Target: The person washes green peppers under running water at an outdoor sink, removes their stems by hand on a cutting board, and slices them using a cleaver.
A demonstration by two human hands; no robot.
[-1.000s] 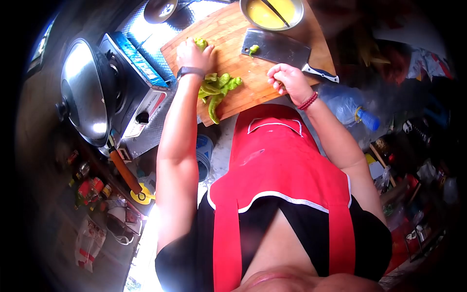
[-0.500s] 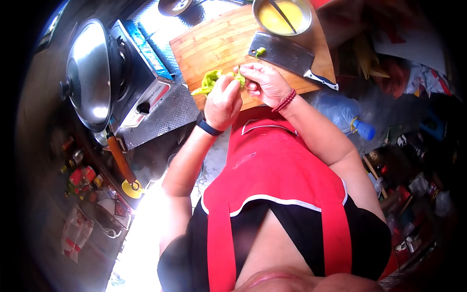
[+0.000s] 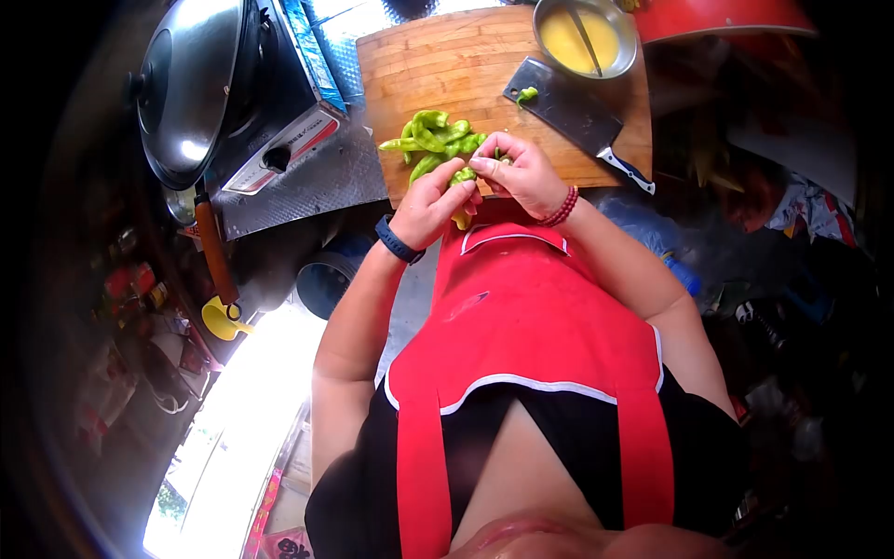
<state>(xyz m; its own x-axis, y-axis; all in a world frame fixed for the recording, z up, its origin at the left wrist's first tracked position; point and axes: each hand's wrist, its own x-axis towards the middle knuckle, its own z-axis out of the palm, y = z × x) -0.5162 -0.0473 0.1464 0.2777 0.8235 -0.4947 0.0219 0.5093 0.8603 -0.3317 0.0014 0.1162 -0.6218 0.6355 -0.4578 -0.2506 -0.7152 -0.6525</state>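
My left hand (image 3: 433,207), with a dark band on the wrist, closes around a green pepper (image 3: 463,175) at the near edge of the wooden cutting board (image 3: 419,56). Fingers pinched, my right hand (image 3: 523,177) meets it at the pepper's stem end; a small stem piece (image 3: 499,155) shows by the index finger. Part of the held pepper is hidden by the fingers. Just beyond my left hand, several green peppers (image 3: 430,135) lie in a loose pile on the board. A cleaver (image 3: 568,107) rests flat to the right, a green pepper top (image 3: 527,95) on its blade.
A metal bowl (image 3: 632,56) of yellow liquid with a dark stick in it stands at the board's far right. On the left, a lidded wok (image 3: 191,84) sits on a gas stove (image 3: 289,154). A red basin (image 3: 726,17) is at the upper right.
The view has shifted, so the board and stove appear higher. My hands have drawn slightly back from the pepper pile, which shows more fully, and a pepper is now between them.
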